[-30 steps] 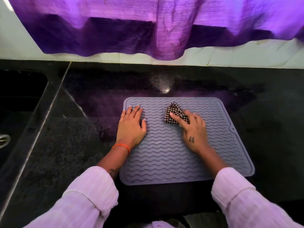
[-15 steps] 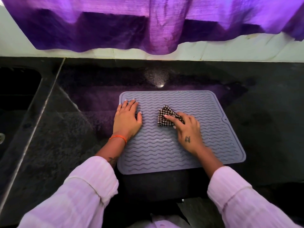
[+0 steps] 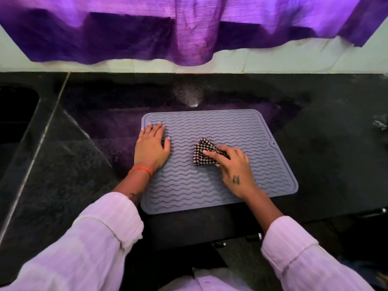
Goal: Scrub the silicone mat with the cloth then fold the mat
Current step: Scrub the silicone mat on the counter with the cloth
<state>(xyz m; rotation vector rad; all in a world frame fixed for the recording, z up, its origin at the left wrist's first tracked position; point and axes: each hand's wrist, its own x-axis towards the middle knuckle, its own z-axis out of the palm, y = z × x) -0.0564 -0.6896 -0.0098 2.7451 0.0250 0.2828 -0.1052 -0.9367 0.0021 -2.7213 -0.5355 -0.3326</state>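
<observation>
A grey silicone mat [image 3: 241, 131] with wavy ridges lies flat on the black stone counter. My left hand [image 3: 151, 146] rests palm down on the mat's left edge, fingers together, holding nothing. My right hand [image 3: 233, 166] presses a small black-and-white checked cloth [image 3: 202, 153] onto the middle of the mat; my fingers cover the cloth's right part.
The black counter [image 3: 325, 143] runs left and right of the mat. A dark sink [image 3: 14, 114] sits at the far left. A purple curtain [image 3: 189, 28] hangs over the white wall behind. A small dark object [image 3: 380, 122] lies at the right edge.
My right hand has slid the cloth back toward me across the mat, from its far part to its middle. My left hand stays flat on the left edge.
</observation>
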